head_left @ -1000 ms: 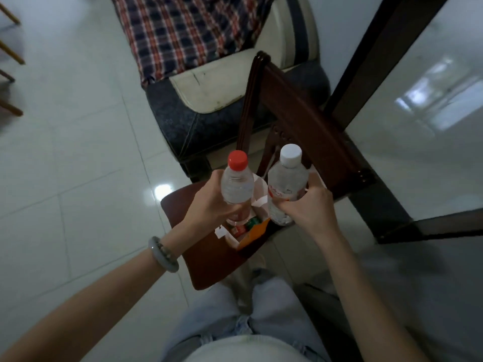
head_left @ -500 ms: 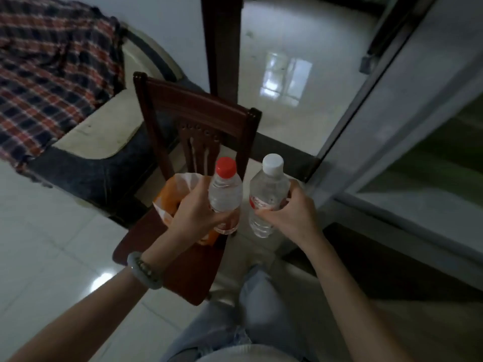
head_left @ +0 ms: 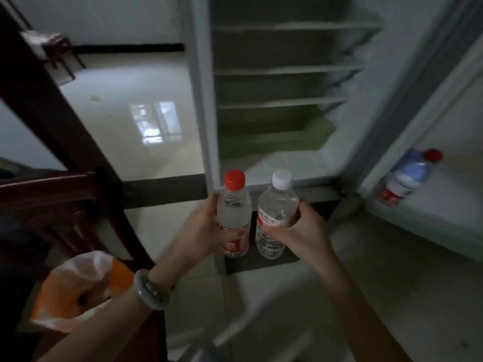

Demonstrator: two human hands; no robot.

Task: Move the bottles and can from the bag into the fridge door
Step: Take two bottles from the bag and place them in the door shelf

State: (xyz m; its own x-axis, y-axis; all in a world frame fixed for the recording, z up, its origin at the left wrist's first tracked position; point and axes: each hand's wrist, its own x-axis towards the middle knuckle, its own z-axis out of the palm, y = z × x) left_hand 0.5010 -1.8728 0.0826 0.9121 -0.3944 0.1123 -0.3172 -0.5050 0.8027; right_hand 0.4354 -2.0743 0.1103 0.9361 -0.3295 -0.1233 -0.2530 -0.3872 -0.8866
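Carry step, I judge: left hand [head_left: 201, 231] clamps red-capped bottle [head_left: 233, 218], right hand [head_left: 300, 228] clamps white-capped bottle [head_left: 275, 218], before open fridge. Next: swing right to door shelf [head_left: 428, 218], beside stored bottle [head_left: 405, 178].

We see a glossy pale tiled floor [head_left: 109, 121] with a bright window reflection [head_left: 156, 121] on it. A dark baseboard strip [head_left: 130, 48] runs along the white wall [head_left: 99, 19] at the far end. A small dark stool [head_left: 52, 50] stands far left by that wall. A dark wooden chair back [head_left: 52, 194] fills the left side, close to us. The open fridge cabinet [head_left: 366, 100] sits ahead, bare shelves [head_left: 282, 69] stacked inside, a greenish drawer [head_left: 271, 137] at the bottom. Lighting is dim, the frame slightly blurred.
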